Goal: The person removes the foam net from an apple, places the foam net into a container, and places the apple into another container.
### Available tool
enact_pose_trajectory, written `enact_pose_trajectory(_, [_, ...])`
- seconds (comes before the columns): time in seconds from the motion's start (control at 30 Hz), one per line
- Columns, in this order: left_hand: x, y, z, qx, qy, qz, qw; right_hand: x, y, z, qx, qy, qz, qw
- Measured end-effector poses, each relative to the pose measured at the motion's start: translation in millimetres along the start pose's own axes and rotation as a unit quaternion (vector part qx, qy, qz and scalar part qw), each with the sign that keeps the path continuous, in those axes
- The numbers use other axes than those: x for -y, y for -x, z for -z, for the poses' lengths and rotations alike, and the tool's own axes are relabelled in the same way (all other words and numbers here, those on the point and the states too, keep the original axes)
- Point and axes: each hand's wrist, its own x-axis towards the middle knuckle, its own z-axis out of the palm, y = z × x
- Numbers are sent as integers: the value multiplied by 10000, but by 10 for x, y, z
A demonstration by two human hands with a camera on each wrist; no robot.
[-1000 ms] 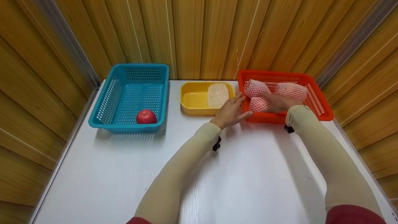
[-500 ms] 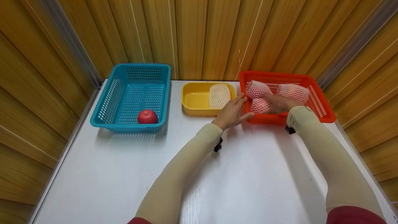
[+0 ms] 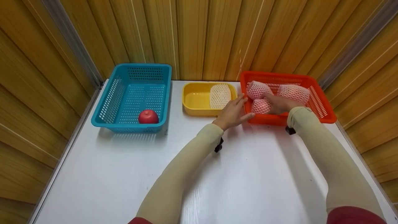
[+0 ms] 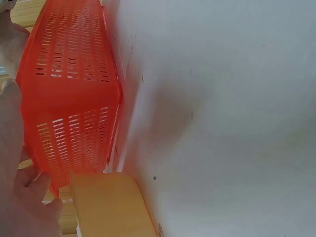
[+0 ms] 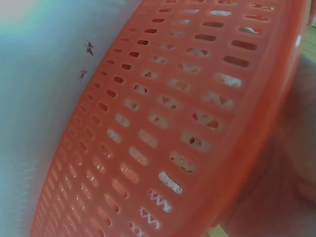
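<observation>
In the head view my right hand (image 3: 278, 103) reaches over the front rim of the red-orange basket (image 3: 321, 107). It grips a round red fruit in a white foam net (image 3: 260, 106), at the basket's front left; most of its fingers are hidden. Just behind lies another netted red fruit (image 3: 258, 89), and a third netted fruit (image 3: 293, 92) is to the right. My left hand (image 3: 230, 114) is spread with straight fingers at the basket's left rim, holding nothing. In the left wrist view its fingers (image 4: 37, 185) lie right at the basket's rim.
A yellow tub (image 3: 197, 111) with an empty white foam net (image 3: 220, 96) stands left of the red-orange basket. Farther left is a blue basket (image 3: 132, 125) with one bare red apple (image 3: 148, 116). Wood-patterned walls (image 3: 189, 37) enclose the white table (image 3: 108, 174).
The head view has shifted slightly, so everything appears a little farther right. Both hands keep nearly the same places at the red-orange basket.
</observation>
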Motion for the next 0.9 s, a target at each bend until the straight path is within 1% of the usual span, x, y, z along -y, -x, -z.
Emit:
enact_pose_trajectory(0.27, [-3,11,4,-27,-21,29,10000,-9,33,5,-24,-48,64,10000])
enact_pose_trajectory(0.4, [-13,18,2,22,30,102,9999,-7,43,3,-58,-15,107,9999])
enact_pose_trajectory(0.57, [-23,17,-4,94,129,188,9997,-22,39,-3,-154,-85,21,9998])
enact_pose_trajectory(0.77, [-37,14,11,98,-112,148,9998,-16,32,9,-351,19,213,9992])
enact_pose_trajectory(0.9, [-35,16,15,103,-136,149,9997,-4,49,35,-425,-45,150,9990])
